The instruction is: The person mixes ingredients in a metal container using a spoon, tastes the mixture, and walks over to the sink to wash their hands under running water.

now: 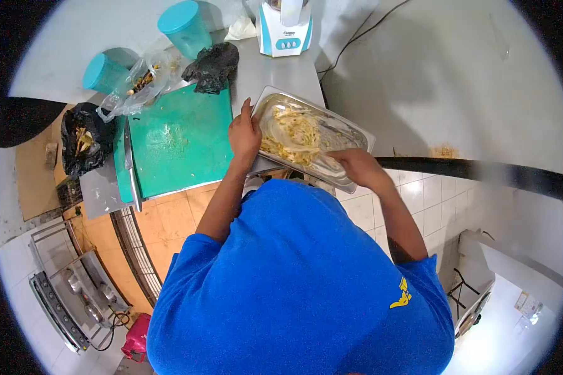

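A deep rectangular metal tray (350, 128) sits at a slant across the front right of the counter, its right end past the counter edge. Chopped, pale yellow food (297, 128) coated in something creamy lies mostly in its left half. My left hand (245, 134) is closed on the tray's left rim, one finger stretched upward. Over the tray's right part, my right hand (356, 167) has its fingers closed around a thin, blurred utensil (316, 152) that reaches into the food. The utensil's exact kind cannot be made out.
Left of the tray lies a green cutting board (187, 140) with a knife (130, 165) along its left edge. Around it are black bags (213, 65), a clear bag (147, 78) with scraps, and turquoise containers (187, 31). A blender (286, 31) stands at the back.
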`<action>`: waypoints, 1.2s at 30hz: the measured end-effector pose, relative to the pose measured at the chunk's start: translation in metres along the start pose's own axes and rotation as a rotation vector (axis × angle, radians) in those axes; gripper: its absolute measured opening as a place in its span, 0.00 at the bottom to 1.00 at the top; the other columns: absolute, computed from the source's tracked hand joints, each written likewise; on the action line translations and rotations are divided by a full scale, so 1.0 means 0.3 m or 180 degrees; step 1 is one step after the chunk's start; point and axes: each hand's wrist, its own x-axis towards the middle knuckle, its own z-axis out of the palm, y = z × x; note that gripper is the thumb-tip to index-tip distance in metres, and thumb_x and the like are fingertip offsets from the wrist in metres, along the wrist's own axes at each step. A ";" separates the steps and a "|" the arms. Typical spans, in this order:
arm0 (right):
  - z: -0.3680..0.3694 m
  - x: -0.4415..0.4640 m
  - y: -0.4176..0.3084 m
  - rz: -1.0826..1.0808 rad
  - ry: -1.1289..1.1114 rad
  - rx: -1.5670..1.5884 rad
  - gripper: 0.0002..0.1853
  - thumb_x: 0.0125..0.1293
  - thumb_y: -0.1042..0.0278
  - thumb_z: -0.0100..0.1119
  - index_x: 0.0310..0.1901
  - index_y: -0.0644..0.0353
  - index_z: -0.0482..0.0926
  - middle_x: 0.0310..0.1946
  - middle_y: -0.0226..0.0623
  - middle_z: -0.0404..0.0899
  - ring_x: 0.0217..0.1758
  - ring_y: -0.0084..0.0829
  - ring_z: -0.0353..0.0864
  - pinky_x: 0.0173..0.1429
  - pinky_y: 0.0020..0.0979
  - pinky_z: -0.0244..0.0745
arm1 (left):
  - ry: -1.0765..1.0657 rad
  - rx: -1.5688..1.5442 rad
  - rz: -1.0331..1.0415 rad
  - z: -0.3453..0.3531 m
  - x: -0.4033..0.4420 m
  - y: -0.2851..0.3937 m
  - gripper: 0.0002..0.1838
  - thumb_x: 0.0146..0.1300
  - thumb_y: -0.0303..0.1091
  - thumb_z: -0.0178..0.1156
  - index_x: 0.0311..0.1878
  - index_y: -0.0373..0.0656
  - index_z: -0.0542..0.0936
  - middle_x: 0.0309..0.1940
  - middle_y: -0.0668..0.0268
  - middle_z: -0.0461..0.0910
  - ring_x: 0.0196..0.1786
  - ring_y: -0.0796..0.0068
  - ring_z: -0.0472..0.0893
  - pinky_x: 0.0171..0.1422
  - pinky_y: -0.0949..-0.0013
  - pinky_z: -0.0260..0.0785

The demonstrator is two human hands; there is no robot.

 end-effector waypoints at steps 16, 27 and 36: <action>0.227 0.196 0.104 0.0764 0.0943 0.1310 0.16 0.63 0.66 0.49 0.50 0.53 0.80 0.41 0.48 0.80 0.42 0.39 0.80 0.50 0.33 0.72 | -0.0124 0.0038 0.0021 -0.008 -0.001 0.001 0.26 0.58 0.25 0.54 0.61 0.42 0.65 0.42 0.54 0.81 0.40 0.53 0.80 0.45 0.54 0.71; 0.102 0.028 0.006 0.0876 0.0624 -0.0085 0.14 0.59 0.66 0.51 0.44 0.46 0.83 0.42 0.43 0.81 0.43 0.44 0.80 0.52 0.42 0.74 | -0.0362 0.0391 0.0381 0.003 0.029 0.000 0.25 0.61 0.29 0.52 0.63 0.44 0.63 0.42 0.56 0.81 0.39 0.53 0.80 0.46 0.53 0.70; 0.251 0.029 0.003 0.0975 0.0350 0.0376 0.13 0.63 0.61 0.50 0.44 0.47 0.83 0.39 0.45 0.81 0.42 0.44 0.81 0.50 0.43 0.74 | -0.0398 0.0149 0.0348 -0.016 0.024 0.007 0.25 0.61 0.28 0.52 0.63 0.41 0.64 0.41 0.54 0.81 0.36 0.52 0.80 0.39 0.53 0.69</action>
